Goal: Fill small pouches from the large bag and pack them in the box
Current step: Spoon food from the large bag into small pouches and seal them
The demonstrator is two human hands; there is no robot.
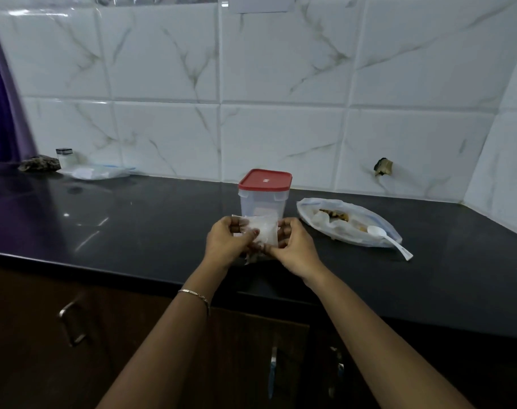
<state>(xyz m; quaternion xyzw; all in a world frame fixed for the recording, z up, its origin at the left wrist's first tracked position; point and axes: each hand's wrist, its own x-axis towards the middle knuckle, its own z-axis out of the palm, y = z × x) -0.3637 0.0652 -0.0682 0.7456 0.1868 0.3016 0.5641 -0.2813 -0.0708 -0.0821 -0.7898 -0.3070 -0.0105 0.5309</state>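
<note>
A small clear pouch [264, 231] is held between both hands above the black counter. My left hand [227, 243] pinches its left side and my right hand [292, 246] pinches its right side, fingers curled round the plastic. Just behind stands the clear plastic box [263, 202] with its red lid [265, 180] on. To the right lies the large open bag [348, 222] with brownish contents, and a white plastic spoon [388, 240] rests on its near edge.
The black counter [133, 225] runs along a marble-tiled wall. At the far left sit a small jar [64, 157], a flat stack of plastic bags [98, 172] and a dark lump [39, 163]. Cabinet doors with metal handles [73, 323] lie below.
</note>
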